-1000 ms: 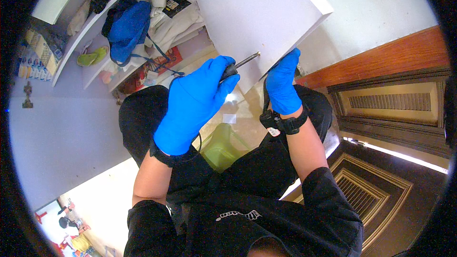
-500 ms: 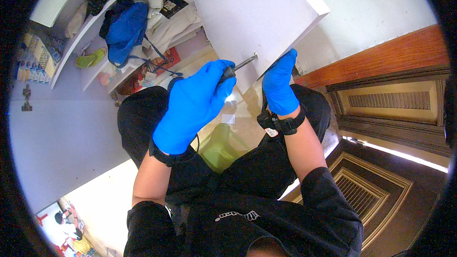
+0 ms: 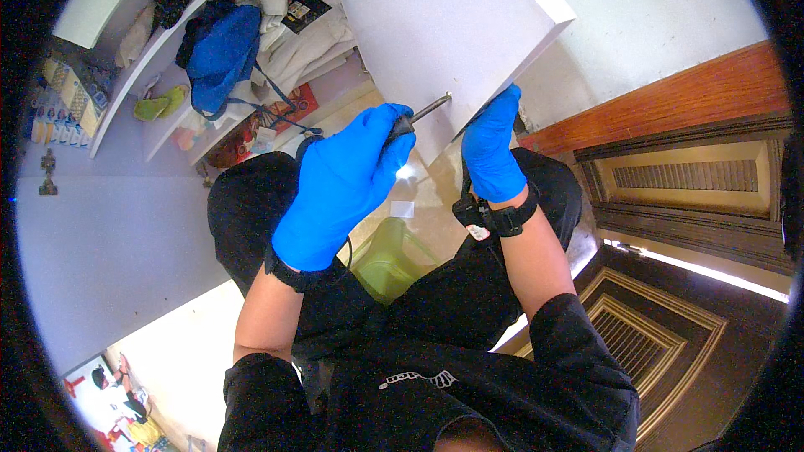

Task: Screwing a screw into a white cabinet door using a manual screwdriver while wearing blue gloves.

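My left hand (image 3: 339, 180), in a blue glove, is closed round the dark handle of a screwdriver (image 3: 431, 109). The tool's metal shaft slants up to the right, and its tip meets a small metal spot, seemingly a screw, on the face of a white cabinet door (image 3: 452, 25). Also gloved in blue, my right hand (image 3: 494, 151) holds the door by its lower right edge. Some of its fingers are hidden behind the panel.
Open shelves at upper left hold a blue cloth bag (image 3: 222, 54), folded cloths and yellow-green slippers (image 3: 161, 104). A hinge (image 3: 48, 174) is fixed to the cabinet's side at left. Between my knees stands a green plastic container (image 3: 389, 264). Dark louvred doors (image 3: 682, 176) are at right.
Almost nothing differs. The screwdriver tip stays on the same spot of the door, and both hands keep their places. A distant person at lower left has shifted slightly.
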{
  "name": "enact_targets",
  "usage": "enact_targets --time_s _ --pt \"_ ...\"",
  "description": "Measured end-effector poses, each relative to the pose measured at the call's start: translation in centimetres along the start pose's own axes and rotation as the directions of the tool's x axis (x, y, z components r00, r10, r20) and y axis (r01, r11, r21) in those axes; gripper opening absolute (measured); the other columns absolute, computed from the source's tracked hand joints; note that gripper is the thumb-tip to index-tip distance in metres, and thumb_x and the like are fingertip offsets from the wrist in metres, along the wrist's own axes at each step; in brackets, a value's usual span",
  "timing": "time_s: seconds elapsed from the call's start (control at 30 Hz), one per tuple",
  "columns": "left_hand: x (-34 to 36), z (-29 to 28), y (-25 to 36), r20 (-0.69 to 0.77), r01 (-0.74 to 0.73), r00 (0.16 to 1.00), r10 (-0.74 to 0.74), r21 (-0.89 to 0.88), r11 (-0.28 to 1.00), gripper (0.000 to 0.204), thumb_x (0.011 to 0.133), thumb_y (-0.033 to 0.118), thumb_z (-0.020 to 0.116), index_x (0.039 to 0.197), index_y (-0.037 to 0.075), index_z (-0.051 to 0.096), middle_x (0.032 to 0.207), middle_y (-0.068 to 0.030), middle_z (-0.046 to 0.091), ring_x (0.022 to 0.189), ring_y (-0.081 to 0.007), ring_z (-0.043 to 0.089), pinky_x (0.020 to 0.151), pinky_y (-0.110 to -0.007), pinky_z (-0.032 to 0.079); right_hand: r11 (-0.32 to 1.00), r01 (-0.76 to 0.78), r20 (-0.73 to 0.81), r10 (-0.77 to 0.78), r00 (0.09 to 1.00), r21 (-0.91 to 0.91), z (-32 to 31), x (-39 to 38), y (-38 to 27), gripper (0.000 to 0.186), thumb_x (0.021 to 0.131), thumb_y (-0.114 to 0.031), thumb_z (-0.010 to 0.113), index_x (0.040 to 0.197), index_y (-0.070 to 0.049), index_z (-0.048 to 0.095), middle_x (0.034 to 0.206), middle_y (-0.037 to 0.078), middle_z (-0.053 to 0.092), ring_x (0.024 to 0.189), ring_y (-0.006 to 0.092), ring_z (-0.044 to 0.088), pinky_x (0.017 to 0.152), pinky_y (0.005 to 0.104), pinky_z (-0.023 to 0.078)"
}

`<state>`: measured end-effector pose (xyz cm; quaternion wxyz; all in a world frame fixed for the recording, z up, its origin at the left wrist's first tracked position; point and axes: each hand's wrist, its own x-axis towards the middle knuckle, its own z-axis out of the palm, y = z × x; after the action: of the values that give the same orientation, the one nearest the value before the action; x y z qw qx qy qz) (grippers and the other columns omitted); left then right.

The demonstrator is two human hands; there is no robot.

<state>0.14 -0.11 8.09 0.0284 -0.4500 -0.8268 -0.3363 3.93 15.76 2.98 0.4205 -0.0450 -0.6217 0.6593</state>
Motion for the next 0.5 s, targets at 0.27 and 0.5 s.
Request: enact_targets --time_s 0.27,0.5 --pt "0.6 -0.3 0.4 -0.006 -0.043 0.999 0.044 0.112 0.993 0.019 0.080 0.026 0.054 0.092 0.012 0.051 0.077 -0.0080 0.056 0.060 -0.0253 0.058 0.047 -0.034 0.044 0.992 -0.106 -0.094 0.113 0.989 0.071 0.4 0.1 -0.1 0.059 0.087 -0.046 0.030 0.117 0.003 0.043 0.112 0.012 0.051 0.103 0.0204 0.048 0.089 0.0323 0.035" --pt "0.9 0.0 1.7 0.161 0.076 0.981 -0.112 0.219 0.973 0.025 0.081 0.032 0.052 0.090 0.009 0.050 0.063 -0.0120 0.058 0.056 -0.0293 0.057 0.044 -0.039 0.042 0.996 -0.088 -0.198 0.085 0.976 -0.003 0.6 -0.3 -0.6 0.046 0.089 -0.035 0.031 0.112 0.002 0.047 0.104 0.011 0.055 0.096 0.0173 0.051 0.084 0.0316 0.039"
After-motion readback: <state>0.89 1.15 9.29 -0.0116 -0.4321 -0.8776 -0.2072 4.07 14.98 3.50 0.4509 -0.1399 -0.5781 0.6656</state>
